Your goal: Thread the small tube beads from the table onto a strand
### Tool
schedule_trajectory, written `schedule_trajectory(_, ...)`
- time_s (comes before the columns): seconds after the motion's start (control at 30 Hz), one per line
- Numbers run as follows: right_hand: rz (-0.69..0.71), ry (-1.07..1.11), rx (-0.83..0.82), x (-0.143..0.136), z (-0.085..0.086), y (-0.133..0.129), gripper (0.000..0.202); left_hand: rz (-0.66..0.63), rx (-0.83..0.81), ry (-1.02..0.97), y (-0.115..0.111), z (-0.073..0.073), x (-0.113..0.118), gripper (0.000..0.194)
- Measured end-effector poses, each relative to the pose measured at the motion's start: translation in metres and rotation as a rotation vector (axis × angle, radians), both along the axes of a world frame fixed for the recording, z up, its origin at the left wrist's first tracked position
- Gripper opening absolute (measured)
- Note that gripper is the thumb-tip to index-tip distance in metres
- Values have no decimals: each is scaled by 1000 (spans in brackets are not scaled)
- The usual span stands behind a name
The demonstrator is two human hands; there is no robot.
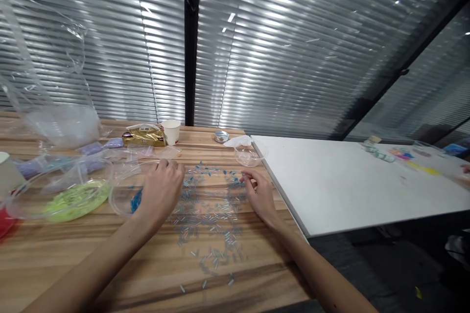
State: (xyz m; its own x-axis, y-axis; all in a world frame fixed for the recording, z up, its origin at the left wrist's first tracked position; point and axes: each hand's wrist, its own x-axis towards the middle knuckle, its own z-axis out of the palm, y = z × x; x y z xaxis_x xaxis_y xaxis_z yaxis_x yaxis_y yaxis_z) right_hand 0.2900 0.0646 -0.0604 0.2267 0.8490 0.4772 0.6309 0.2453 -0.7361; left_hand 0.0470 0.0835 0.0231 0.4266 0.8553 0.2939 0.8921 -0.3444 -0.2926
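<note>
Many tiny clear and blue tube-shaped pieces (216, 216) lie scattered across the wooden table. My left hand (163, 186) hovers at the right side of a clear plastic bowl (111, 195) that holds blue tube pieces (136, 200). Its fingers are curled down and together, their tips hidden behind the hand. At the right edge of the scatter is my right hand (260, 194), closed in a pinch beside some blue pieces. Whatever is between its thumb and fingertips is too small to make out.
Left stands a clear bowl of yellow-green pieces (79, 199). Behind are purple packets (90, 148), a gold packet (145, 136), a paper cup (171, 132), a round tin (221, 137) and a clear lidless dish (247, 156). A white table (330, 181) adjoins on the right.
</note>
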Motion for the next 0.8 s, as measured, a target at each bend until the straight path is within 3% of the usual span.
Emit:
schedule_trajectory(0.13, -2, 3, 3, 0, 0, 0, 30, -41, 36, -27, 3, -8, 2, 25)
schedule_trajectory(0.37, 2, 15, -1, 0, 2, -1, 29, 60, -45, -80, 4, -8, 5, 39)
schedule_trajectory(0.67, 4, 28, -4, -1, 2, -1, 30, 92, -149, -64, 1, -13, 9, 31)
schedule_trajectory(0.8, 4, 19, -2, -1, 2, -1, 30, 69, -165, -38, 0, -13, 8, 37)
